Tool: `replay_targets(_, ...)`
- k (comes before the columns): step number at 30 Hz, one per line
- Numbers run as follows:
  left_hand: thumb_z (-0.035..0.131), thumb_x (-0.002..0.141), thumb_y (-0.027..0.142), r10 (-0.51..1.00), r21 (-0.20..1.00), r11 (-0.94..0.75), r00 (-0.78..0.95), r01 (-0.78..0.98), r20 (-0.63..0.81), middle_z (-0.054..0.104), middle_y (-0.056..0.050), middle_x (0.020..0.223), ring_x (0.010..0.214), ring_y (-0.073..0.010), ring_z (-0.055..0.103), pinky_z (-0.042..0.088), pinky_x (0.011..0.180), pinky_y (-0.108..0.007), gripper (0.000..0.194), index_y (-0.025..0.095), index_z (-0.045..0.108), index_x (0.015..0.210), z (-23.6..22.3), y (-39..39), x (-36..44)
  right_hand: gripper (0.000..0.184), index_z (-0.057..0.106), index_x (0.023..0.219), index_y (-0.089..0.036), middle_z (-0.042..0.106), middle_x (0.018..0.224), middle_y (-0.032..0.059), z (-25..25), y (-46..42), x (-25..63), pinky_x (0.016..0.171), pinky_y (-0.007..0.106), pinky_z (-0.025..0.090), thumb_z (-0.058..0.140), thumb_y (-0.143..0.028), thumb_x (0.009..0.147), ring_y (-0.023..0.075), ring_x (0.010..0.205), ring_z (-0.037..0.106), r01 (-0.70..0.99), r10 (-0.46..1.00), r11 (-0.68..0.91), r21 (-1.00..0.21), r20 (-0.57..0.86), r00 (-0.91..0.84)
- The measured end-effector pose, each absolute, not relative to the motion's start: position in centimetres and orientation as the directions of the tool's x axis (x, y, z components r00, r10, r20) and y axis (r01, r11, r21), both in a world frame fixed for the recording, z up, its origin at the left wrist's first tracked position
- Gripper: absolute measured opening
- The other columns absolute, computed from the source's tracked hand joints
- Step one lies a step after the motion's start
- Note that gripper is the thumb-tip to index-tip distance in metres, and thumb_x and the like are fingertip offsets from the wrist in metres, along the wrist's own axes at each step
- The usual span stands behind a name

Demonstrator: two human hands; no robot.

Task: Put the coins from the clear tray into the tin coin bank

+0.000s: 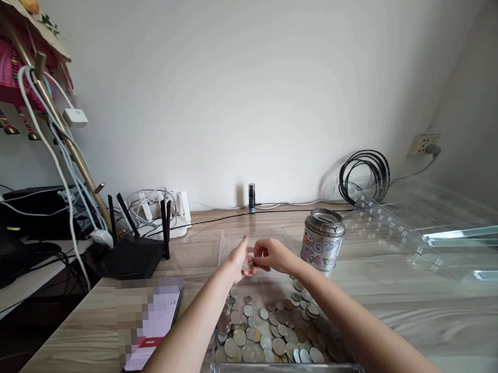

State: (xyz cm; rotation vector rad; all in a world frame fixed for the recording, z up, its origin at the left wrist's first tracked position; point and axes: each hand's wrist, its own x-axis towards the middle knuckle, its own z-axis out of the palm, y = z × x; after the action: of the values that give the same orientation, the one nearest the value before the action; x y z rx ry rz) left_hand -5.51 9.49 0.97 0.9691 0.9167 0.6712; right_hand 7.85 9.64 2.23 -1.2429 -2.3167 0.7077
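Observation:
My left hand [238, 261] is cupped with its palm turned up and the thumb raised, and a few coins [246, 266] lie in it. Over that palm, my right hand [275, 254] curls into a pinch, its fingertips at a coin that is mostly hidden. Both hands are above the far part of a clear plastic tray [281, 369]. Many loose silver and some brassy coins [279, 345] lie in the tray's near part, partly behind my forearms. A round metal tin [322, 241] with a floral pattern and a slotted lid stands upright just right of my right hand.
A phone [158, 327] lies left of the tray. Behind it stand a black router [133, 256] and a white router [178, 222]. A small dark bottle [252, 197] is by the wall. On the right are coiled black cable [364, 176] and clear plastic panels [454, 236].

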Motion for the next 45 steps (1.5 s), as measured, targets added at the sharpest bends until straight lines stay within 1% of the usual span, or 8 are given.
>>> replay_targets(8, 0.031, 0.077, 0.042, 0.823, 0.905, 0.423, 0.434, -0.036, -0.367, 0.059, -0.008, 0.064, 0.035, -0.0043, 0.035, 0.010, 0.034, -0.016, 0.034, 0.014, 0.043, 0.092, 1.2, 9.3, -5.6, 0.021, 0.058, 0.072, -0.019, 0.057, 0.071, 0.0076, 8.5, 9.6, 15.0, 0.057, 0.027, 0.029, 0.043, -0.034, 0.071, 0.0189, 0.075, 0.045, 0.941, 0.643, 0.177, -0.287, 0.758, 0.110)
replay_targets(15, 0.034, 0.077, 0.042, 0.829, 0.889, 0.448, 0.414, -0.093, -0.375, 0.058, -0.009, 0.070, 0.040, -0.0050, 0.040, 0.015, 0.034, -0.015, 0.038, 0.011, 0.043, 0.097, 1.4, 9.1, -5.5, 0.016, 0.060, 0.061, -0.021, 0.058, 0.061, 0.0042, 8.2, 12.0, 21.0, 0.059, 0.033, 0.030, 0.053, -0.036, 0.061, 0.0174, 0.061, 0.047, 0.878, 0.825, -0.005, -0.478, 0.494, 0.274)
replay_targets(20, 0.031, 0.078, 0.041, 0.796, 0.828, 0.507, 0.499, -0.238, -0.344, 0.058, -0.013, 0.079, 0.054, -0.0105, 0.052, 0.033, 0.041, -0.016, 0.039, 0.010, 0.043, 0.099, 1.4, 9.3, -6.0, 0.028, 0.061, 0.074, -0.021, 0.060, 0.075, 0.0076, 8.4, 10.7, 19.0, 0.072, 0.038, 0.031, 0.040, -0.039, 0.072, 0.0214, 0.077, 0.048, 0.901, 0.645, 0.138, -0.412, 0.728, 0.234)
replay_targets(23, 0.025, 0.080, 0.041, 0.789, 0.760, 0.544, 0.524, -0.356, -0.320, 0.057, -0.016, 0.086, 0.074, -0.0182, 0.057, 0.042, 0.058, -0.024, 0.042, 0.008, 0.043, 0.097, 1.4, 9.5, -6.3, 0.027, 0.060, 0.081, -0.018, 0.060, 0.080, 0.0060, 8.2, 9.5, 15.8, 0.070, 0.030, 0.036, 0.039, -0.034, 0.075, 0.0160, 0.074, 0.049, 0.846, 0.582, 0.395, -0.357, 0.810, 0.069)
replay_targets(28, 0.020, 0.080, 0.046, 0.786, 0.732, 0.555, 0.537, -0.395, -0.306, 0.056, -0.012, 0.075, 0.067, -0.0168, 0.057, 0.044, 0.065, -0.030, 0.047, 0.008, 0.045, 0.091, 0.7, 10.0, -6.4, 0.022, 0.062, 0.075, -0.022, 0.060, 0.075, 0.0013, 5.3, 8.6, 9.6, 0.053, 0.021, 0.034, 0.044, -0.035, 0.071, 0.0106, 0.061, 0.050, 0.730, 0.779, 0.605, -0.317, 0.426, -0.460)
replay_targets(32, 0.021, 0.078, 0.049, 0.764, 0.758, 0.566, 0.551, -0.324, -0.335, 0.052, -0.005, 0.062, 0.053, -0.0131, 0.053, 0.045, 0.062, -0.031, 0.047, 0.010, 0.046, 0.086, 0.1, 10.4, -6.3, 0.014, 0.062, 0.068, -0.021, 0.060, 0.072, 0.0008, 3.4, 8.4, 7.5, 0.053, 0.019, 0.032, 0.052, -0.030, 0.066, 0.0105, 0.062, 0.051, 0.776, 0.804, 0.588, -0.228, 0.267, -0.531)
replay_targets(42, 0.025, 0.078, 0.049, 0.733, 0.754, 0.552, 0.637, -0.355, -0.237, 0.054, -0.021, 0.098, 0.089, -0.0250, 0.054, 0.041, 0.072, -0.033, 0.050, 0.008, 0.043, 0.101, 1.0, 9.6, -6.4, 0.027, 0.060, 0.084, -0.023, 0.060, 0.083, 0.0032, 8.8, 9.3, 15.1, 0.059, 0.023, 0.034, 0.037, -0.034, 0.075, 0.0147, 0.076, 0.051, 0.934, 0.647, 0.264, -0.241, 0.762, 0.014)
replay_targets(45, 0.023, 0.079, 0.048, 0.742, 0.753, 0.559, 0.614, -0.348, -0.267, 0.053, -0.021, 0.099, 0.090, -0.0245, 0.054, 0.041, 0.073, -0.034, 0.050, 0.007, 0.042, 0.102, 1.1, 9.6, -6.3, 0.026, 0.063, 0.075, -0.021, 0.061, 0.074, 0.0045, 9.0, 10.4, 19.0, 0.053, 0.025, 0.033, 0.043, -0.036, 0.069, 0.0170, 0.069, 0.051, 0.941, 0.677, 0.048, -0.336, 0.704, 0.217)
